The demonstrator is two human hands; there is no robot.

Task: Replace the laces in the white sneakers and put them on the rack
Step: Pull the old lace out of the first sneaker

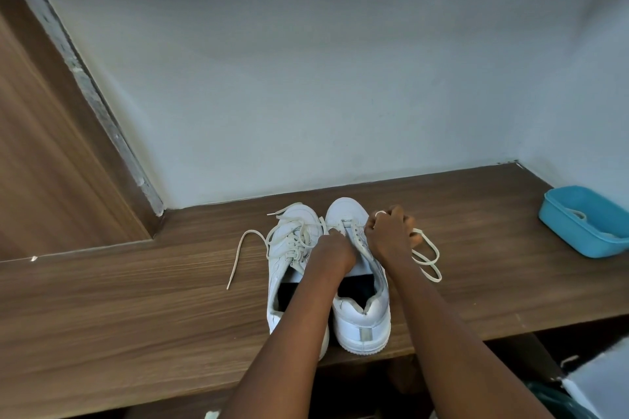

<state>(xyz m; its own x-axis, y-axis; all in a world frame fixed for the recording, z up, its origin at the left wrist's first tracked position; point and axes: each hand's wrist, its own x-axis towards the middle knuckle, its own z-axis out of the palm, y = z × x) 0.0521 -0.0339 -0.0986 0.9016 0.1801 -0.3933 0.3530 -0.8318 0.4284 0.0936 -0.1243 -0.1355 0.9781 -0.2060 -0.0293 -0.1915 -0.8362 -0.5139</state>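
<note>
Two white sneakers stand side by side on a wooden counter (136,299), toes toward the wall. The left sneaker (289,248) is laced, and one loose lace end (238,255) trails off to its left. My left hand (335,248) rests curled on the lacing area of the right sneaker (364,313); what its fingers hold is hidden. My right hand (391,231) grips a cream lace (427,258) beside that shoe's toe, and the lace loops down onto the counter at the right.
A blue plastic tub (585,221) sits at the counter's far right. A pale wall rises right behind the shoes, with a wooden panel (44,146) on the left. Below the counter's front edge are dark space and some pale and teal items at lower right.
</note>
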